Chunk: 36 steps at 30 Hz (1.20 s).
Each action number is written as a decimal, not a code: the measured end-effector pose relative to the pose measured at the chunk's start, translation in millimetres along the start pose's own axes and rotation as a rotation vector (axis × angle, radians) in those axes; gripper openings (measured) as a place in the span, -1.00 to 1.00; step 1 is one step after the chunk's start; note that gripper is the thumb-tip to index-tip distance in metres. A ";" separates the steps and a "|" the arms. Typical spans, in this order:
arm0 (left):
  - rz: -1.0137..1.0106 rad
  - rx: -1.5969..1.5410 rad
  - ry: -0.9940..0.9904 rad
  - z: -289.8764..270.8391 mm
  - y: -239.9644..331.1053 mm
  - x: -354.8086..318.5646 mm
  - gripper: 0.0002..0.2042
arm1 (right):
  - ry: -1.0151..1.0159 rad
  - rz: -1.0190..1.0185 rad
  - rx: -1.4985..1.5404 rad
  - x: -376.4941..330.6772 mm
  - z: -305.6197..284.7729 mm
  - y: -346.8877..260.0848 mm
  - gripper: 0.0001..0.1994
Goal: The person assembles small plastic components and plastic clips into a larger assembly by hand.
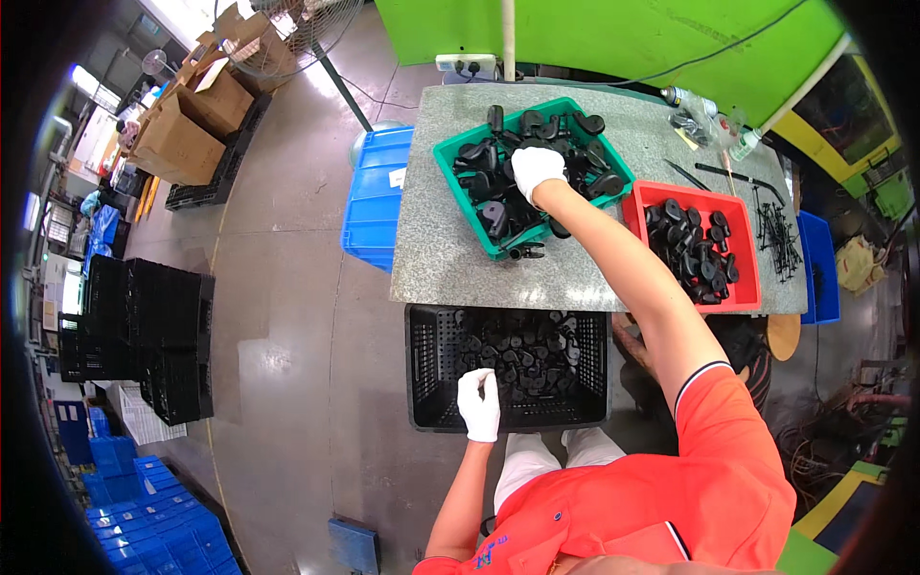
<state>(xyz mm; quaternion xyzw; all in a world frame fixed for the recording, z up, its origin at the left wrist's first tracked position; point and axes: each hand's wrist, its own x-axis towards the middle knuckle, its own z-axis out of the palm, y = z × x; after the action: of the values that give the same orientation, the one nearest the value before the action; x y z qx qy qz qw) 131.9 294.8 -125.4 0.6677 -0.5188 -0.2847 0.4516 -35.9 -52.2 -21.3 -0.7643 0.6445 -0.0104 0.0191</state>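
Observation:
My right hand (537, 171), in a white glove, reaches far forward into the green tray (450, 153) of black plastic parts on the grey stone table (450, 268); its fingers curl down among the parts. My left hand (479, 402), also gloved, hangs over the near rim of the black crate (431, 383) on the floor and pinches a small black part (486, 383). The crate holds several similar black parts. A red tray (747, 287) with more black parts sits at the right of the table.
A blue bin (379, 201) stands left of the table. Stacked black crates (144, 335) and blue bins (153, 517) lie at the left, cardboard boxes (192, 125) and a fan (287, 34) farther back. Black strips (776, 235) and bottles (709, 120) rest on the table's right end.

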 end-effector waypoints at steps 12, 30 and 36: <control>0.024 -0.177 0.015 9.2 13.8 71.8 -0.87 | 0.067 -0.093 0.570 2.0 -44.7 45.6 -0.69; 1.087 0.088 -0.451 145.6 234.9 286.9 -0.08 | -0.326 -0.231 0.852 -115.6 -148.2 202.6 -0.73; 0.811 -0.211 -0.690 228.0 238.2 252.6 -0.26 | -0.410 -0.048 0.805 -134.9 -144.8 260.7 -0.72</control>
<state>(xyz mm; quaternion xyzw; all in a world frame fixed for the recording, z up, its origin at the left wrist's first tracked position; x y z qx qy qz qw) -89.8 -28.1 12.9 0.2328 -0.8216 -0.3407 0.3932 -321.4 34.6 113.4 -0.6971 0.5541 -0.1091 0.4417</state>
